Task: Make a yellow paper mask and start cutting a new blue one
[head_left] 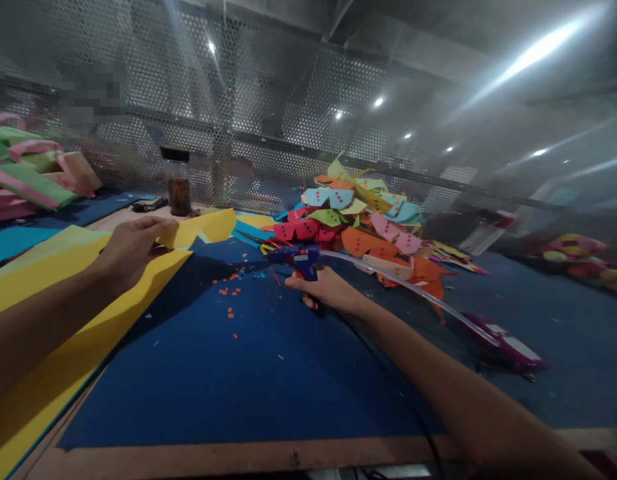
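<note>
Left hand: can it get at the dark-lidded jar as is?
Probably yes: the jar stands just beyond the left hand, and nothing tall shows between them. The hand holds a yellow paper piece, though, so it would likely need to let that go first.

Paper sheets (pixel 103 327) lay left of the mat (pixel 238 393), the left hand (pixel 131 250) at their far end. The glue gun (pixel 304 261) was in the right hand (pixel 328 287), its glue stick (pixel 408 285) extending rightward. Paper scraps (pixel 231 312) lay on the mat, left of the gun; paper cutouts (pixel 358 217) were heaped behind it. A jar (pixel 179 190) stood behind the left hand, before a perforated panel (pixel 288 147).
</note>
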### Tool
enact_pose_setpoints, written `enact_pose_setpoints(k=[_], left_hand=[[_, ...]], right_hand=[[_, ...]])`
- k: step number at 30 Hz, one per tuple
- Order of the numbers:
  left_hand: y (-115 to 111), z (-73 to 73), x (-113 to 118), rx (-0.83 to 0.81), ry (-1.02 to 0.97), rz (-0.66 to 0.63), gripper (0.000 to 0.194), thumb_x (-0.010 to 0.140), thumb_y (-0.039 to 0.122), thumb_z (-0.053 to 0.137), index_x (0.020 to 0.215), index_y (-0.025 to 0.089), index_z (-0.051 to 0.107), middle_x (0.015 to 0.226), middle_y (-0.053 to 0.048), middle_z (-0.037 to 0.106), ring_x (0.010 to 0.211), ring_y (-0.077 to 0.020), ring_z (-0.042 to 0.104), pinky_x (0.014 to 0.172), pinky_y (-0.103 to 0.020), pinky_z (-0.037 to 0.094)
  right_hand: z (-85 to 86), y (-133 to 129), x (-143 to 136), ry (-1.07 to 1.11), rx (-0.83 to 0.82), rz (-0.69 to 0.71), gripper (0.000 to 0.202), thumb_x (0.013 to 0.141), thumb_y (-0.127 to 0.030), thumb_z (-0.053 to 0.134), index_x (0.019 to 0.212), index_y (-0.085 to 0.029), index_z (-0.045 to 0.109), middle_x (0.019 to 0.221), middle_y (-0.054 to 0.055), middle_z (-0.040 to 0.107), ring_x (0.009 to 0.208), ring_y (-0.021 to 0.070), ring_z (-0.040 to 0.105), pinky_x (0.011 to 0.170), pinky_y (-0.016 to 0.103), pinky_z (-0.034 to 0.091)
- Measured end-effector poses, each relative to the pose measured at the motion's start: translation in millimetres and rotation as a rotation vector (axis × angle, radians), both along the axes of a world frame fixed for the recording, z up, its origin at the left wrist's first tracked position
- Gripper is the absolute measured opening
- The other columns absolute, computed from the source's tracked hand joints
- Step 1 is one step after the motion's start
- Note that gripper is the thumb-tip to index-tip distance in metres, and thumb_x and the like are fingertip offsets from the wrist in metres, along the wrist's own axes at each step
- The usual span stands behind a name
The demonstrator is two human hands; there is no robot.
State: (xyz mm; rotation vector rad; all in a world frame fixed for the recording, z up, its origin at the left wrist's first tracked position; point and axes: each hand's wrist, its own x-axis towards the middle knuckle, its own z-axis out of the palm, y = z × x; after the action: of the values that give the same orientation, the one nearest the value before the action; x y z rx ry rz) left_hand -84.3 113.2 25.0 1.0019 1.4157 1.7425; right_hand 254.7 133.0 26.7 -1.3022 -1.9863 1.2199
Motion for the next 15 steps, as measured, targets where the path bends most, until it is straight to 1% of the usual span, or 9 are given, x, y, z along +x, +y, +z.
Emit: enact_pose_setpoints(k=[3,8,12,15], left_hand=[[0.4,0.2,-1.1,0.009,0.004,0.002,0.033,0.054,0.038,0.083,0.075,0.017,0.070,0.081,0.000,0.066,0.077,-0.0141,0.056,0.062,-0.024,0.045],[0.9,-0.2,-2.5,0.007,0.007,-0.003,0.029,0.060,0.035,0.081,0.077,0.015,0.070,0.083,-0.002,0.067,0.080,-0.0148,0.057,0.064,-0.024,0.045],[0.7,-0.9,-1.8,0.001,0.014,-0.003,0.024,0.063,0.033,0.079,0.077,0.015,0.070,0.081,-0.001,0.066,0.077,-0.0136,0.056,0.063,-0.024,0.044],[1.0,-1.8,-1.3,0.001,0.014,-0.005,0.022,0.065,0.033,0.077,0.076,0.015,0.070,0.081,-0.001,0.066,0.078,-0.0137,0.057,0.063,-0.024,0.045]], right_hand=[[2.4,-2.2,-0.9,0.004,0.008,0.030,0.038,0.080,-0.052,0.071,0.081,-0.019,0.054,0.046,-0.007,0.052,0.038,0.0070,0.046,0.037,0.016,0.035],[5.7,-2.0,-8.8,-0.024,-0.001,0.110,0.041,0.079,-0.056,0.072,0.083,-0.018,0.056,0.049,-0.006,0.052,0.040,0.0069,0.047,0.038,0.016,0.037],[5.6,2.0,-18.6,-0.075,-0.004,0.180,0.040,0.078,-0.055,0.072,0.081,-0.018,0.056,0.049,-0.006,0.053,0.042,0.0079,0.049,0.039,0.017,0.039],[5.3,4.4,-23.6,-0.097,-0.021,0.196,0.039,0.078,-0.054,0.072,0.079,-0.019,0.055,0.049,-0.006,0.053,0.042,0.0083,0.049,0.038,0.017,0.040]])
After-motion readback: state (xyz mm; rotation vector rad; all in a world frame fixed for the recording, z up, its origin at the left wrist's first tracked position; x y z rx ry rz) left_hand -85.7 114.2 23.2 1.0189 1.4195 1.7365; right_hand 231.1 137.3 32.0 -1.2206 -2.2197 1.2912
